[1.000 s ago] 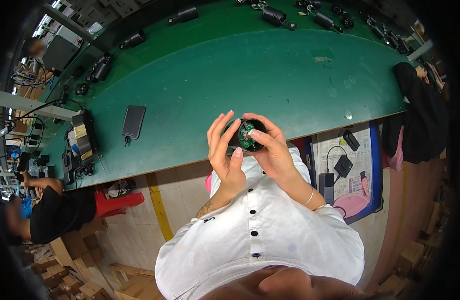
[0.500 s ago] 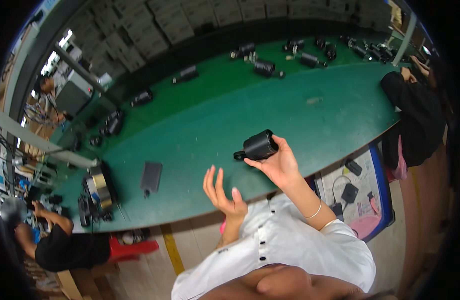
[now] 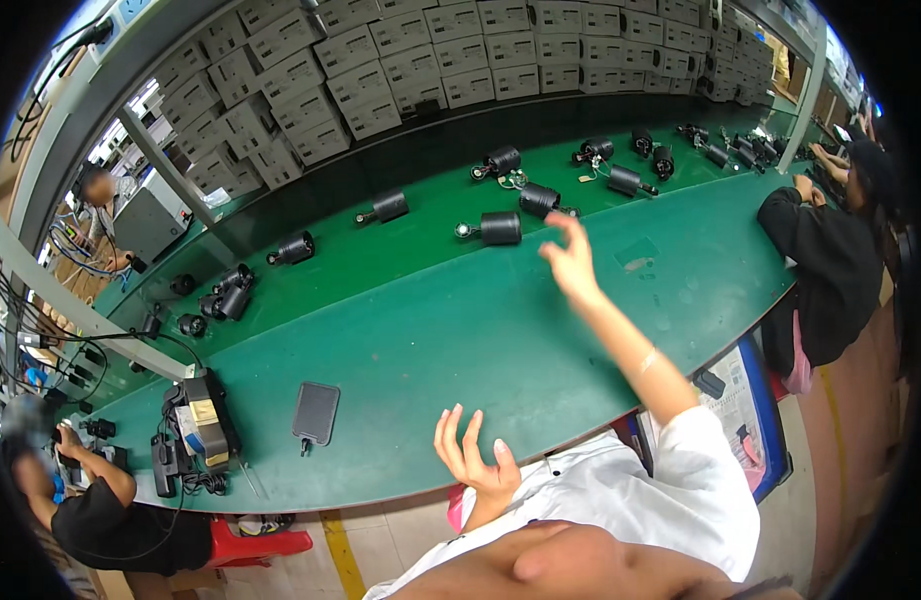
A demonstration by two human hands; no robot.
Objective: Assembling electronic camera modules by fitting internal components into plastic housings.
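**Both hands empty above the green worktop**

Right hand (image 3: 571,262) fingers spread loose, holding nothing, reaching out near a black cylindrical lamp (image 3: 499,229) standing on the worktop (image 3: 451,340). Left hand (image 3: 471,462) fingers splayed wide, empty, at the near edge.

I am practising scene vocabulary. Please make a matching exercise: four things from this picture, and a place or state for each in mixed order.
Things:
1 right hand
2 left hand
3 dark flat pad
4 pale boxes

Places or states:
A stacked behind the bench
B flat on the green bench
C open, near its front edge
D raised, stretched forward, empty

Pairs: 1-D, 2-C, 3-B, 4-A
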